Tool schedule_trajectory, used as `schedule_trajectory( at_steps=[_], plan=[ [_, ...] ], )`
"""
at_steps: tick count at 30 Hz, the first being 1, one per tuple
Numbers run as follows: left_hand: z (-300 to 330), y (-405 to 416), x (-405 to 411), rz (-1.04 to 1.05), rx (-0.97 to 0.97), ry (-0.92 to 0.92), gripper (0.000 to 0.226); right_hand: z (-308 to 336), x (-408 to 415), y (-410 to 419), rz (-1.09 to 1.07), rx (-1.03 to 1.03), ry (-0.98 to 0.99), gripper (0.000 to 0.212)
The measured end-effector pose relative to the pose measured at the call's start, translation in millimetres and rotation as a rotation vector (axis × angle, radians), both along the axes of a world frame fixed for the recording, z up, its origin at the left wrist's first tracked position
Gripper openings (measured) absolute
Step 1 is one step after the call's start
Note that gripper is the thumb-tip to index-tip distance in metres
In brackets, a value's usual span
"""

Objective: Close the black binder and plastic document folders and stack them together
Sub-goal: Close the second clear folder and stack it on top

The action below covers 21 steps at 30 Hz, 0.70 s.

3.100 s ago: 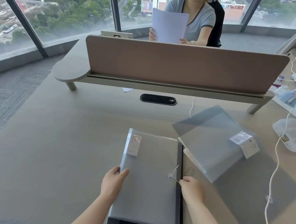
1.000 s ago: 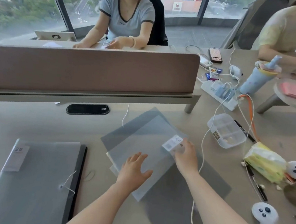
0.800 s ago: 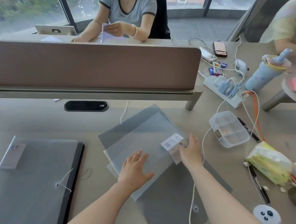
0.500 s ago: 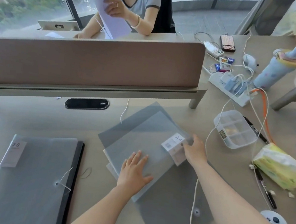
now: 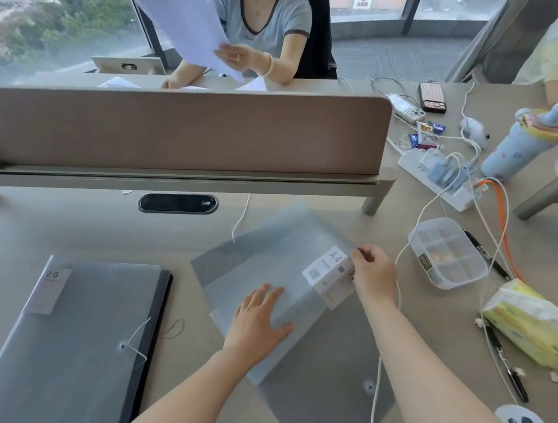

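The right hand (image 5: 372, 275) pinches the far right corner of the translucent folder (image 5: 265, 264), just at its white A4 label (image 5: 329, 271), with thumb and fingers closed narrow on the thin plastic. The left hand (image 5: 256, 321) lies flat and wide open on the near part of the same folder and presses it down. This folder lies turned at an angle near the middle of the tabletop (image 5: 47, 230), and its open flap (image 5: 333, 380) is spread toward the near right edge.

Near the left near corner of the tabletop lies the black binder (image 5: 152, 328), already shut, with another grey folder (image 5: 82, 328) on top of it.

I judge that the closing of the second folder is the step in hand. The next move probably needs the flap folded over, and then the folder carried left onto the pile. A white cable (image 5: 383, 374) crosses the flap and could catch.
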<state>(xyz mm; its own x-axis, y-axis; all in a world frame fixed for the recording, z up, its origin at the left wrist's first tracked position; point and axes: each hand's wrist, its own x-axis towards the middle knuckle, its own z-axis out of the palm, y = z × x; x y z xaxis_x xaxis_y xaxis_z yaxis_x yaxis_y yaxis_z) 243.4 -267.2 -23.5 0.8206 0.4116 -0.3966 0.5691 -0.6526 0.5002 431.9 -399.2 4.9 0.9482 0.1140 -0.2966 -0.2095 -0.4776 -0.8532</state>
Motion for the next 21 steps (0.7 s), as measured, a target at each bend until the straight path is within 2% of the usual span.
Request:
schedule_trajectory(
  at_steps=[4,12,21],
  plan=[
    [19.5,3.1,-1.0,0.022,-0.004,-0.089,0.073,28.4,-16.9,14.3,-0.009,0.160,-0.034,0.012],
    [61.9,10.1,-11.4,0.086,-0.023,-0.384,0.065,87.8,-63.2,50.8,0.073,0.318,-0.150,0.021],
    [104.7,39.3,-52.6,0.242,0.018,-0.653,0.051,155.8,-127.2,97.2,0.219,0.478,-0.358,0.017]
  ],
)
